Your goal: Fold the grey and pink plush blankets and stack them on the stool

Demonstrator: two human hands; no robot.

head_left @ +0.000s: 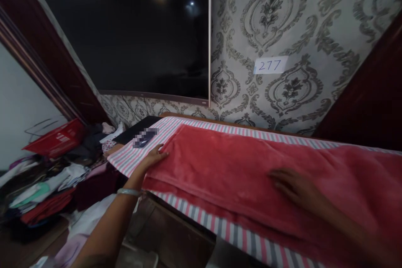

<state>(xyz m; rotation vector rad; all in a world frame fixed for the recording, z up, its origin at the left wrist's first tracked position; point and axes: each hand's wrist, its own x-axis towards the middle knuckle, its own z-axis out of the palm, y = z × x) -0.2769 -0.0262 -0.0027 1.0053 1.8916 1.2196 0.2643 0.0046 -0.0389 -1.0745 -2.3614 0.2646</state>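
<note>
A red plush blanket (220, 163), folded into a long strip, lies across a striped cloth (245, 236) in white, pink and grey. My left hand (155, 156) touches the blanket's left end, its fingers stretched out along the edge. Farther right, my right hand (290, 184) rests palm down on the blanket's surface, fingers extended and slightly blurred. The layers of the fold show along the near edge, while to the right of my right hand the fabric looks wavier.
A dark, blurred-out object (145, 138) sits on the cloth's left part, beside a black panel (138, 127). Piled clothes (63, 180) and a red basket (58, 138) lie to the left. Behind are a large television (141, 42) and a wall label (270, 65) reading 277.
</note>
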